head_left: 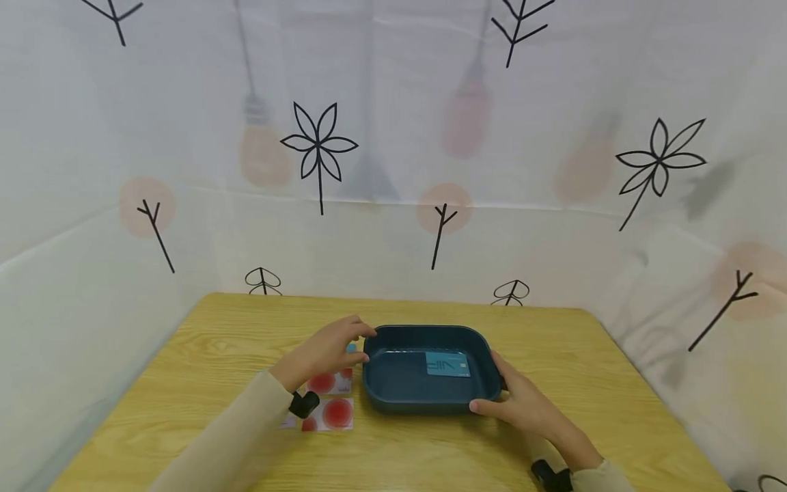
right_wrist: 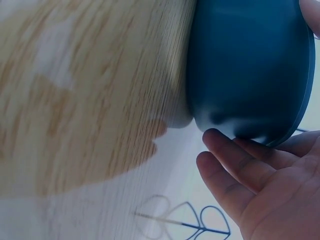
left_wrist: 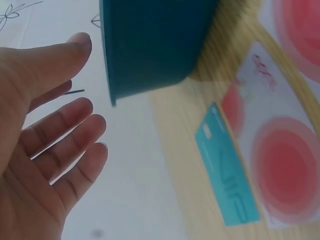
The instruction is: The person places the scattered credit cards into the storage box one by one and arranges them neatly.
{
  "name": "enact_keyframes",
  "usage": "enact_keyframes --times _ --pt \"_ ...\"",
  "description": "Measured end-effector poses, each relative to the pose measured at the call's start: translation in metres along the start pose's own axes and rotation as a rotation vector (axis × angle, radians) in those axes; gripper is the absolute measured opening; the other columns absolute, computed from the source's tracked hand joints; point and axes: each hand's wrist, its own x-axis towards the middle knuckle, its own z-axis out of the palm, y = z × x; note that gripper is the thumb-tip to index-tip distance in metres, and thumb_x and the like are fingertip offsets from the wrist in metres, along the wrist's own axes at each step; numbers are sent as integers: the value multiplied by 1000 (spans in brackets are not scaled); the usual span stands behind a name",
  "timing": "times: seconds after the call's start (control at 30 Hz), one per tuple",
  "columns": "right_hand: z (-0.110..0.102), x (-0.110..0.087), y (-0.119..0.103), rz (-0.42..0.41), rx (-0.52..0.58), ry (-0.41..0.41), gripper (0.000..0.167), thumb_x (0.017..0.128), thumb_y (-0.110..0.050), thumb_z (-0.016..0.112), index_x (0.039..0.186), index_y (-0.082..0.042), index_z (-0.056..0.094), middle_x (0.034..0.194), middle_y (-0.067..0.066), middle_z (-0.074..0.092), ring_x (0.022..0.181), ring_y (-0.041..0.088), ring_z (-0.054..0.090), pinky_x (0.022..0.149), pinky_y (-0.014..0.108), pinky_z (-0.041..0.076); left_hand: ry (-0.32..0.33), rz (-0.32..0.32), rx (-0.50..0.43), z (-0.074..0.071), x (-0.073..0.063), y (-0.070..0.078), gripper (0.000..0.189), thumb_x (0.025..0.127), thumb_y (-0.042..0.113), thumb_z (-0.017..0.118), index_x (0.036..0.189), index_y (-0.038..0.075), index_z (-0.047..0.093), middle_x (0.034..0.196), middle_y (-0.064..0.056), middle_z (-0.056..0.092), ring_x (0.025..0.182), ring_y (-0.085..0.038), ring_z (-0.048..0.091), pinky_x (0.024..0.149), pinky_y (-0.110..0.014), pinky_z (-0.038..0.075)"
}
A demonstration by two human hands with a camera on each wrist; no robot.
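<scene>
A dark teal rectangular tray (head_left: 424, 403) stands on the wooden table, with a light blue card (head_left: 447, 364) lying flat inside it towards the right. My right hand (head_left: 522, 403) holds the tray's right end, thumb at the near corner and fingers along the end wall. In the right wrist view two fingertips stick out past the wall. My left hand (head_left: 328, 348) hovers at the left rim with loosely bent, spread fingers. A gap shows between it and the tray (left_wrist: 155, 45) in the left wrist view. Another blue card (left_wrist: 227, 170) marked VIP lies on the table below.
White cards with red circles (head_left: 337, 413) lie left of the tray, partly covered by my left arm. The wooden table (head_left: 541, 335) reaches back to a white curtain (head_left: 381, 253) printed with plants and bulbs. Dark wrist cameras (head_left: 304, 404) sit on both wrists.
</scene>
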Motion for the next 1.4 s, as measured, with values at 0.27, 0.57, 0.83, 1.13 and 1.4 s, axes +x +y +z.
enact_keyframes --times 0.27,0.57,0.83,1.13,1.4 --pt "1 -1 1 -20 31 4 109 79 -47 75 152 -1 9 151 25 25 125 35 47 100 56 34 35 -31 -38 7 -15 -18 43 87 20 72 125 7 59 114 -9 57 98 -26 59 83 -40 49" --pt "0 0 0 -33 32 1 109 79 -47 75 152 -2 8 152 24 23 126 35 46 100 55 35 8 -118 -63 15 -27 -36 44 86 21 72 125 6 59 110 -9 58 99 -26 58 84 -41 49" --pt "1 -1 0 -21 39 3 108 79 -46 75 152 -2 9 152 24 23 127 36 45 100 56 35 -9 -122 -31 22 -29 -50 42 86 20 73 122 4 60 108 -8 58 98 -25 56 84 -42 48" --pt "1 -3 2 10 29 0 108 79 -48 74 152 -2 8 153 25 21 128 37 43 101 56 34 -12 -150 2 25 -28 -61 42 85 21 73 123 6 61 110 -9 58 99 -26 57 85 -43 47" --pt "2 -2 1 -22 31 2 109 79 -48 74 153 -3 8 153 23 21 128 35 44 101 56 34 -22 -198 -13 25 -28 -69 43 83 18 75 122 5 61 111 -11 58 101 -28 56 88 -44 46"
